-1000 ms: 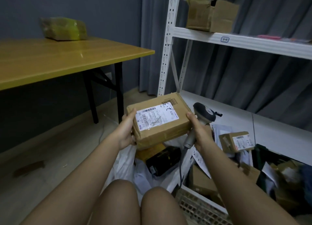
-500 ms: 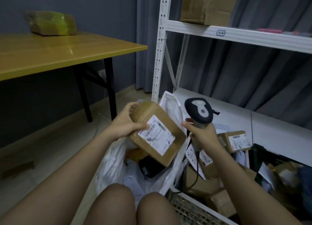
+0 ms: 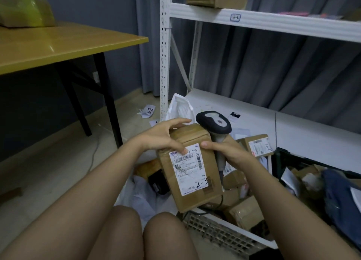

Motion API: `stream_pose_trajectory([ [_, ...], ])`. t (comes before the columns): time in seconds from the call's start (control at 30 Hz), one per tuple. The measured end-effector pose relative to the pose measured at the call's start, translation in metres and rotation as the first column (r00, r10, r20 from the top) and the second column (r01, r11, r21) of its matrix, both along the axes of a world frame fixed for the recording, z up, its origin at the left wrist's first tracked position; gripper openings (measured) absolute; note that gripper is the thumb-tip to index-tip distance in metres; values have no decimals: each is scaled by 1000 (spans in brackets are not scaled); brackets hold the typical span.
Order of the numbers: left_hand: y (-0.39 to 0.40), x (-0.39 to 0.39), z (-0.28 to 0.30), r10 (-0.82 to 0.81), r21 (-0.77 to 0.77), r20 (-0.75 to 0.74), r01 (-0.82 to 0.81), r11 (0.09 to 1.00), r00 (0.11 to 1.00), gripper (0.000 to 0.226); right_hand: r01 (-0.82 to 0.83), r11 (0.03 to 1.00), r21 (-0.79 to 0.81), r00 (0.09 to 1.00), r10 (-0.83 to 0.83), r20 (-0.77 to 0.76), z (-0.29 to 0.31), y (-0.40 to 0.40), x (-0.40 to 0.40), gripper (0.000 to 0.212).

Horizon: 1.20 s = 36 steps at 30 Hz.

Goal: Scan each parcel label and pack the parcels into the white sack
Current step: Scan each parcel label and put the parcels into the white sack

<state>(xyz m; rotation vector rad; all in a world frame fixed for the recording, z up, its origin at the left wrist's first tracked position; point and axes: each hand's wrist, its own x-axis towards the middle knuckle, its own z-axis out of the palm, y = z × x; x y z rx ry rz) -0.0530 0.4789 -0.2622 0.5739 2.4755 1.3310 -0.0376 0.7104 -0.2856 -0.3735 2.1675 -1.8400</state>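
Brown cardboard parcel (image 3: 190, 168) w/ white label (image 3: 188, 170) — black barcode stripes; scanner (image 3: 214, 122) was black & grey; sack (image 3: 140, 199) white — table (image 3: 58, 45) yellow.

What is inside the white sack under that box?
In the sack, a black packet and a brown parcel show. The held box covers the rest.

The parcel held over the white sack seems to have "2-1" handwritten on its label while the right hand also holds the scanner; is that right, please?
Not quite. In the head view the held parcel has "2-3" handwritten on its label; "2-1" is on the other parcel lying behind. The rest stands: it is over the white sack, and the right hand also holds the scanner.
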Motion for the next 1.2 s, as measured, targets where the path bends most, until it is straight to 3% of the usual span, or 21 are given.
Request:
stream_pose_trajectory([
  [0.1, 8, 1, -8, 121, 96, -31, -118, 988, 992, 91, 128, 991, -30, 991, -129, -36, -5, 12, 1, 49],
  [0.17, 6, 5, -20, 230, 213, 106, -248, 945, 967, 106, 245, 964, -105, 967, -250, -37, -9, 18, 0, 46],
  [0.27, 4, 19, -42, 181, 237, 325, -265, 935, 928, 110, 374, 909, -183, 924, -381, -5, -12, 23, 1, 56],
  [0.4, 15, 30, -52, 195, 207, 271, -255, 945, 943, 73, 425, 884, -195, 904, -425, 43, -9, 25, 4, 61],
  [0.53, 14, 25, -55, 290, 266, 287, -367, 892, 913, 81, 626, 765, -151, 780, -619, 96, -6, 21, 4, 81],
  [0.6, 11, 20, -56, 362, 262, 266, -429, 865, 893, 94, 677, 731, -86, 736, -671, 84, -2, 21, 12, 56],
  [0.67, 11, 16, -57, 430, 243, 231, -480, 843, 873, 100, 608, 794, 8, 792, -607, 63, -4, 24, 24, 32],
  [0.8, 16, 11, -59, 514, 276, 217, -557, 783, 830, 86, 351, 936, 31, 935, -352, 43, -5, 14, 51, 17],
  [0.9, 19, 10, -58, 510, 305, 235, -561, 770, 828, 87, 313, 950, 11, 950, -313, -1, -6, 7, 60, 14],
  [1.03, 19, 10, -56, 508, 346, 220, -554, 757, 832, 89, 356, 933, -60, 934, -354, 38, -3, -1, 64, 29],
  [1.2, 17, 15, -50, 519, 377, 206, -557, 740, 829, 87, 381, 925, -8, 925, -381, -11, -2, -1, 69, 36],
])
